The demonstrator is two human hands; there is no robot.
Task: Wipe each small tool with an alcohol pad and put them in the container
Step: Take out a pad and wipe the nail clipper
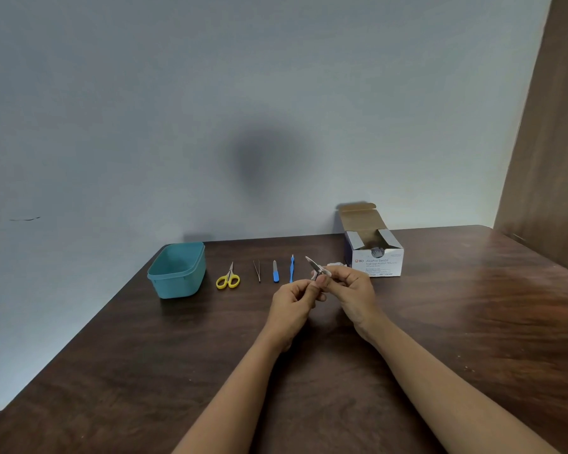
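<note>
Desk: Lettering first. What reads?

Operator: White box (376, 257), right of centre at the back edge of the table (456, 322), lid flap standing up. I read "BD" and "Alcohol Swabs" on its front. The smaller lines below blur out.

Desk: Tool in work?

Operator: Small metal tool (313, 265), silver, pointed tip tilted toward the upper left, held above the table at centre frame. Left hand (294, 298) pinches its lower end, fingers curled. Right hand (350, 290) pinches a white pad (324, 273) against the tool's middle. I cannot tell what kind of tool it is; fingers cover its base.

Desk: The rest?

Operator: Row on the table, left of the hands, all apart: blue pick (292, 268), blue-handled file (275, 271), tweezers (257, 271), yellow scissors (228, 277). Teal container (177, 273) at the row's left end, open-topped.

Desk: Anything hidden?

Operator: White scrap (336, 264) behind the right fingers, just beside the box, partly covered; I cannot say what it is. Both forearms are cut off at the bottom edge.
</note>
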